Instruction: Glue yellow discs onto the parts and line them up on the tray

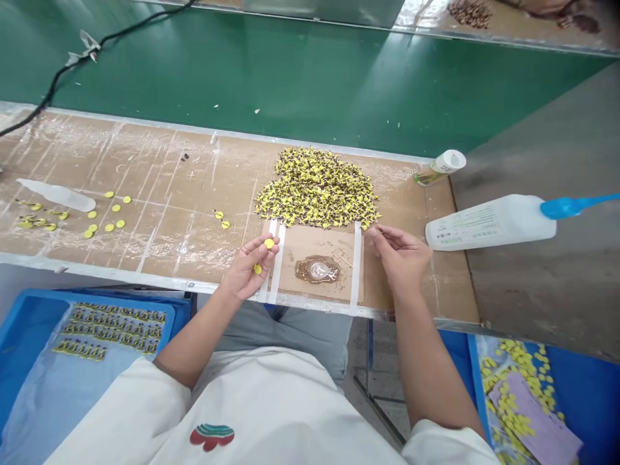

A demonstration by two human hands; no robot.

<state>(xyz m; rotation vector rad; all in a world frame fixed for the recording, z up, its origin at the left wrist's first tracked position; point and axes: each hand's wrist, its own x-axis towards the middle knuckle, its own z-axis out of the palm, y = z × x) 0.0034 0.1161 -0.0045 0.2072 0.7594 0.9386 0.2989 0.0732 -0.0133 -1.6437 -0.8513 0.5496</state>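
- Left tray [19, 316]: blue, smooth-sided, lined with pale film; small yellow-and-dark pieces [113, 329] sit on it in close rows, below the bench edge.
- White tube [61, 195]: translucent and tapered, lying on the bench with loose discs [116, 208] scattered beside it, flat, round and yellow.
- Bench [179, 174]: brown cardboard under shiny, creased clear tape. A broad stretch of it lies between those discs and the left hand; two more discs rest partway along. Its front edge runs below both hands, and a green panel [310, 84] rises behind.
- Left hand [247, 268]: forearm angled up from lower left, fingers curled, thumb and fingertips pinching one yellow disc [268, 243]; a second sits lower against the fingers.
- Pad [300, 239]: flat cardboard between the hands, held by white tape strips, with a glossy, irregular wet puddle [303, 270] near the middle.
- Pile [314, 184]: a dense, spiky heap of small yellow-and-dark parts, just behind the pad.
- Right hand [404, 258]: forearm rising steeply, thumb and forefinger drawn together at the pile's near right corner; whether they grip a part, I cannot tell.
- Bottle [489, 223]: white plastic, blue nozzle, lying just beyond the right hand and narrowing the room before the grey wall [547, 148].
- Right tray [475, 365]: blue, holding many discs and purple paper [537, 420].
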